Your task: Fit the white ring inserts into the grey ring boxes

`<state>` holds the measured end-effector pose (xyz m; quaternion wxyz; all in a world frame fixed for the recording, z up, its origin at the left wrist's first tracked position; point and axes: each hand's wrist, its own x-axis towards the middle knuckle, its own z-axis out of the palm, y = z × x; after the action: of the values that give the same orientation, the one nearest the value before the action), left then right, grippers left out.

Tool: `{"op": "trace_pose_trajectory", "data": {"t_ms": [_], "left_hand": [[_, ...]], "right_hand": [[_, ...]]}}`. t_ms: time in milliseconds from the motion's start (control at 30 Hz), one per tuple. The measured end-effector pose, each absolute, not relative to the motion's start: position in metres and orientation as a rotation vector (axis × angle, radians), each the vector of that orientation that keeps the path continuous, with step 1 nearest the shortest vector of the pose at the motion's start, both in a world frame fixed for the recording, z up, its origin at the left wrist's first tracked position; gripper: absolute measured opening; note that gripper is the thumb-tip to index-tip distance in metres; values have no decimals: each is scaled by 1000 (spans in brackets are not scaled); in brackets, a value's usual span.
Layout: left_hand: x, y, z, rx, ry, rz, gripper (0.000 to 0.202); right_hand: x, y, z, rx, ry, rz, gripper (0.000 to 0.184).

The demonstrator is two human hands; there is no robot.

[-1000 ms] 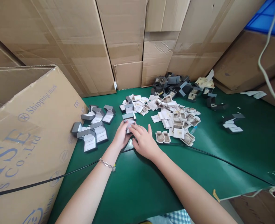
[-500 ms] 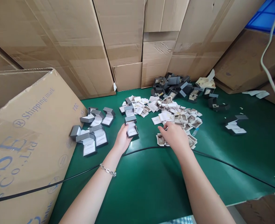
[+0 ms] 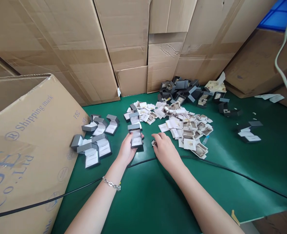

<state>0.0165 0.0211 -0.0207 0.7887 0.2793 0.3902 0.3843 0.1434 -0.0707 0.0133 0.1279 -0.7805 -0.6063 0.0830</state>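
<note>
My left hand [image 3: 127, 148] is closed around an open grey jewelry box [image 3: 136, 138] with a white lining, its lid tipped back. To the right, my right hand [image 3: 166, 149] has its fingers curled on a small white insert [image 3: 154, 143], mostly covered by the fingers. A heap of white inserts and folded papers [image 3: 189, 125] lies just beyond my right hand. Behind the held box stand other open grey boxes [image 3: 134, 118]. At the left, a group of open grey boxes with white linings [image 3: 91, 157] rests on the green table [image 3: 143, 195].
A large carton [image 3: 36, 136] stands at the left, and stacked cartons [image 3: 131, 42] line the back. Dark boxes [image 3: 182, 89] are piled at the back right; another open box [image 3: 249, 135] lies far right. A black cable [image 3: 218, 167] crosses the table in front.
My right hand has moved left from the insert heap toward the held box, taking a small insert along. My left hand still holds the grey box, now slightly lower.
</note>
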Motion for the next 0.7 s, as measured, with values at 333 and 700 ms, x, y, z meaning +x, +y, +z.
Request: {"op": "trace_pose_trajectory", "data": {"t_ms": [333,700], "left_hand": [[17,17,-14,626,824,871,40],[17,14,-7,708,837,790,50]], "right_hand": [[144,-64,-2,-2261,-1650,247,61],[157,-56,-1,-1898,-1353,265,42]]}}
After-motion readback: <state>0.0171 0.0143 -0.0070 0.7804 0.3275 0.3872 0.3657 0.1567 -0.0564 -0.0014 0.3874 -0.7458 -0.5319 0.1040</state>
